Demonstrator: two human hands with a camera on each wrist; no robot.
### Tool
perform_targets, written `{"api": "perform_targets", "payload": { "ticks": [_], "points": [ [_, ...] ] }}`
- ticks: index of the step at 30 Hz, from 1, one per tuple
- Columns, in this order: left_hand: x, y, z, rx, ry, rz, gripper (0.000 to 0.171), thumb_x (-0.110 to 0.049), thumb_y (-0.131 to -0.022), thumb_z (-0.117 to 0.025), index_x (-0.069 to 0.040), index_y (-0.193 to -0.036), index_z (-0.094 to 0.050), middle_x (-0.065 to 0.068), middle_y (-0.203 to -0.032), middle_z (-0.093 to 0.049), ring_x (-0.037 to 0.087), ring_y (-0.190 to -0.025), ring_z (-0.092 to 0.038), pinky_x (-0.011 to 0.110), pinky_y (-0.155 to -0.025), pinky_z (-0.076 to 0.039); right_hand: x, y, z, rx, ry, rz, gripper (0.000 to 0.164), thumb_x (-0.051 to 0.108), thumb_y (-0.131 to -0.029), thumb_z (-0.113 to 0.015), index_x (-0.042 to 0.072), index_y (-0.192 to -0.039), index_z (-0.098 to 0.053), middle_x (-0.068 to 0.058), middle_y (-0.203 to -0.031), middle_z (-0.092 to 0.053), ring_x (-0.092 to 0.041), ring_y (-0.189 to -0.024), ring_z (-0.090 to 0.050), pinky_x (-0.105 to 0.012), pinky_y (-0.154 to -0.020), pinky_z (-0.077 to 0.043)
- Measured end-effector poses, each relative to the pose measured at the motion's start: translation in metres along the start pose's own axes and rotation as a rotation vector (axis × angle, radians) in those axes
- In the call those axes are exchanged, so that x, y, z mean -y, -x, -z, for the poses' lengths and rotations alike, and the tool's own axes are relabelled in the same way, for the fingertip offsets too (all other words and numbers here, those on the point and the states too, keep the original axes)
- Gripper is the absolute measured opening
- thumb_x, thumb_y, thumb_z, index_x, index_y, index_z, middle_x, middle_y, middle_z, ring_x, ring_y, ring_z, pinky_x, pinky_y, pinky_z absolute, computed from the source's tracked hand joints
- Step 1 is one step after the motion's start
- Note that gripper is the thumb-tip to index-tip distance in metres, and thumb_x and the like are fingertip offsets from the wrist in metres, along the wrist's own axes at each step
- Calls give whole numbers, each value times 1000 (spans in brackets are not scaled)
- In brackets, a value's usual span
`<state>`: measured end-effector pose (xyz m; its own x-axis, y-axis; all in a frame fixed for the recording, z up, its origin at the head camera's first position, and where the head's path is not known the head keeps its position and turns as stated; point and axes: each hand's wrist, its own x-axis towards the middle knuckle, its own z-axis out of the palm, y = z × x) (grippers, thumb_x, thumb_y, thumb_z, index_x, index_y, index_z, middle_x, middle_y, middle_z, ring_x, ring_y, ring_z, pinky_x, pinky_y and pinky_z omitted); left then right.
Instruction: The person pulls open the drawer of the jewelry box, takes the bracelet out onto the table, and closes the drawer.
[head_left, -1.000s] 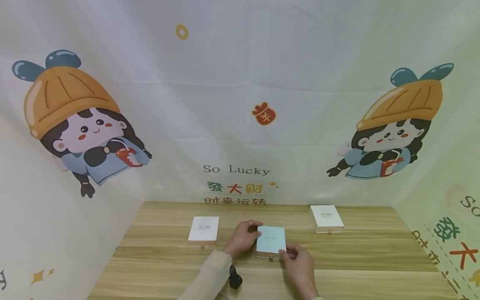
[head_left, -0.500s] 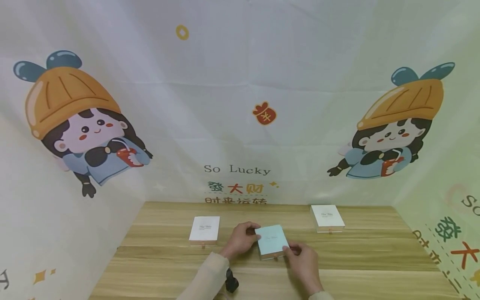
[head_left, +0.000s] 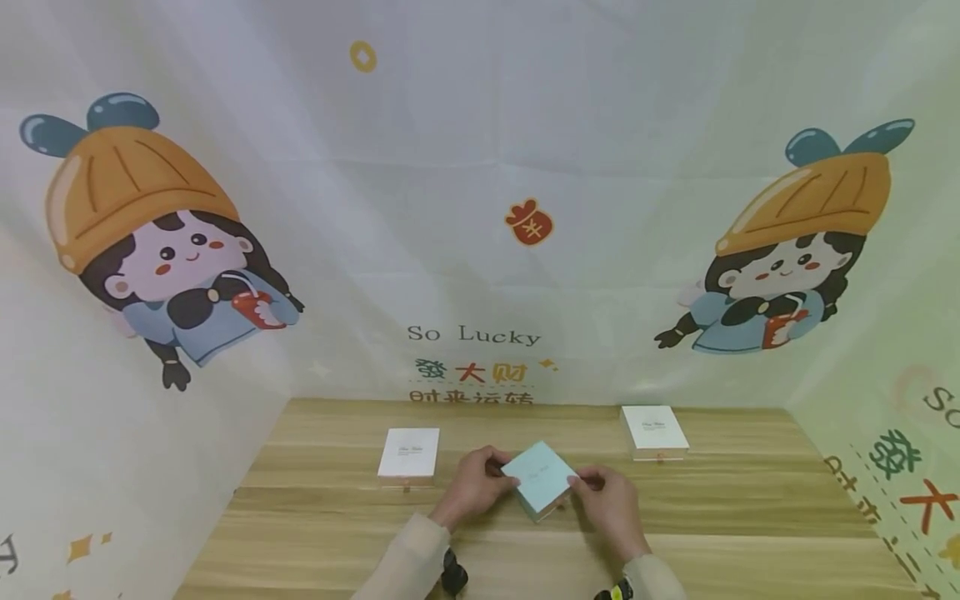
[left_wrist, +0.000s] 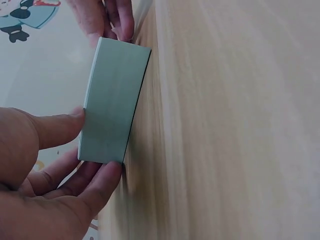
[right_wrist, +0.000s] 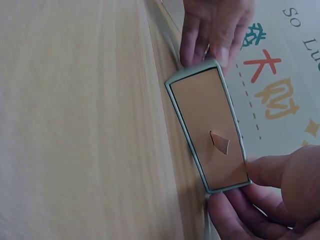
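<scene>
Between both hands, a pale blue-green drawer box [head_left: 538, 477] sits turned cornerwise on the wooden table in the head view. My left hand [head_left: 474, 487] holds its left corner, thumb on the top edge and fingers lower down the end, as the left wrist view shows on the plain side wall [left_wrist: 112, 100]. My right hand [head_left: 611, 504] grips the right corner the same way. Seen from the right wrist, the brown drawer front [right_wrist: 207, 135] is flush inside the sleeve, with a small ribbon tab [right_wrist: 220, 143] sticking out.
A white drawer box [head_left: 409, 457] lies left of the hands, and another white box [head_left: 654, 432] lies at the back right. Printed cloth [head_left: 480, 250] walls in the wooden table [head_left: 315, 500] at the back and sides.
Both hands have turned the blue-green box counterclockwise, so its drawer front, which faced me, now faces lower right. The right hand has shifted slightly up and right. The white boxes stay put.
</scene>
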<state>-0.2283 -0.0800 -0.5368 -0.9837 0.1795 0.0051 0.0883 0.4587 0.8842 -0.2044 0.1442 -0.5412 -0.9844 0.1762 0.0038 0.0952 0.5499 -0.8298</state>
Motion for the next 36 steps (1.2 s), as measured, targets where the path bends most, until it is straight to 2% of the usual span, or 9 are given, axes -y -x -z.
{"api": "perform_targets", "payload": {
  "ticks": [6, 13, 20, 24, 36],
  "points": [
    [-1, 8, 4, -3, -32, 23, 25, -7, -86, -80, -1, -105, -65, 10, -99, -67, 18, -90, -62, 27, -75, -52, 2, -13, 0, 38, 38, 41, 20, 18, -94, -73, 1, -104, -75, -12, -98, -75, -22, -90, -68, -37, -78, -57],
    [-3, 17, 5, -12, -54, 18, 21, -5, -86, -79, -2, -100, -64, 8, -93, -66, 17, -85, -61, 24, -69, -51, 2, -27, 0, 65, 46, 126, 13, 14, -93, -74, 2, -98, -75, -9, -94, -75, -17, -86, -67, -32, -75, -55],
    [-9, 29, 3, -27, -69, 29, 22, -6, -86, -80, 0, -99, -63, 8, -90, -65, 16, -80, -60, 24, -66, -51, 1, -36, -4, 109, 59, 188, 10, 15, -93, -75, 6, -98, -77, -4, -91, -75, -14, -84, -64, -32, -77, -53],
    [-10, 33, 1, -31, -65, 46, 21, -5, -85, -80, 0, -98, -63, 7, -89, -65, 15, -79, -60, 24, -66, -52, 1, -40, -5, 127, 60, 211, 8, 15, -93, -75, 9, -98, -78, -2, -91, -75, -12, -84, -64, -31, -77, -52],
    [-12, 45, -11, -109, -54, 15, 20, -2, -81, -81, 0, -89, -63, 7, -82, -64, 11, -73, -59, 22, -63, -51, -2, -52, -6, 201, 64, 238, 7, 14, -95, -73, 12, -99, -78, -1, -96, -77, -11, -88, -66, -33, -80, -55]
  ]
}}
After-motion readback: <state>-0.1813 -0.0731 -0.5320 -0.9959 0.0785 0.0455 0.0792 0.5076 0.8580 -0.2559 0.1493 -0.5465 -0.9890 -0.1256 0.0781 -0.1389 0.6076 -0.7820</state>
